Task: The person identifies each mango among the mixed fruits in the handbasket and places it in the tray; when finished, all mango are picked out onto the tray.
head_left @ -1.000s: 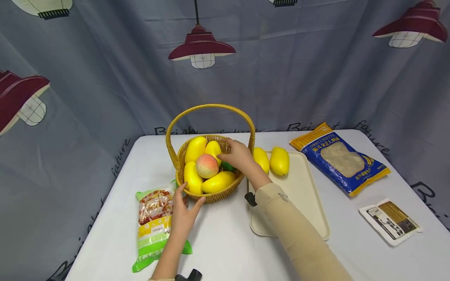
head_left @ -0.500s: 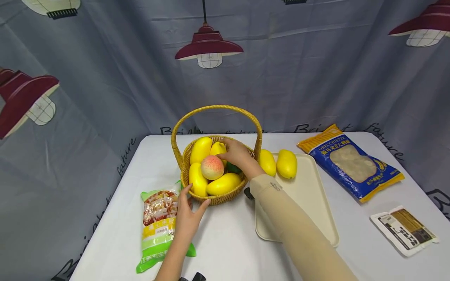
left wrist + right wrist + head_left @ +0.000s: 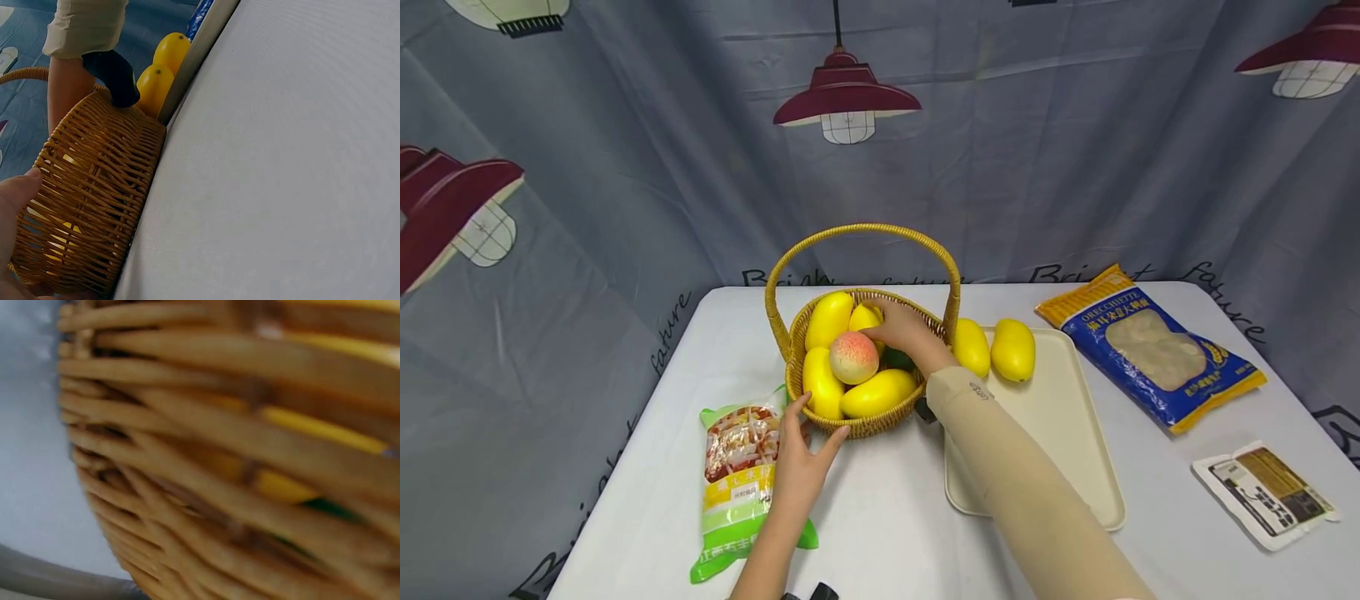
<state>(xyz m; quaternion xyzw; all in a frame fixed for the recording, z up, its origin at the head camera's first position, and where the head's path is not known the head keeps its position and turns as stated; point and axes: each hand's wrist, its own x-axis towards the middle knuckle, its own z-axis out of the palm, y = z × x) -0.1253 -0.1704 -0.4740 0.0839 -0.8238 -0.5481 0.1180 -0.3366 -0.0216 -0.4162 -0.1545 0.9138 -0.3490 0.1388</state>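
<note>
A wicker basket [image 3: 865,427] with a tall arched handle holds several yellow mangoes [image 3: 878,394], a reddish peach [image 3: 853,357] and a dark green fruit [image 3: 897,358]. My right hand [image 3: 904,327] reaches in from the right, its thumb and fingers round the end of the mango [image 3: 863,315] at the back; most of that mango is hidden. Against the basket's front left, my left hand [image 3: 800,467] rests with thumb and fingers spread, one finger up at the rim. In the left wrist view, its fingertip touches the woven wall [image 3: 94,187]. The right wrist view shows only the basket's weave [image 3: 206,437] up close.
Two more mangoes [image 3: 1013,350] lie on a cream tray [image 3: 1060,417] right of the basket, partly under my right sleeve. A blue and yellow pasta bag [image 3: 1153,350] and a small flat packet [image 3: 1266,494] lie farther right. A green food bag [image 3: 737,483] lies beside my left arm.
The whole scene has shifted slightly right in view. My right hand has edged a little farther over the back mango; my left hand stays at the basket.
</note>
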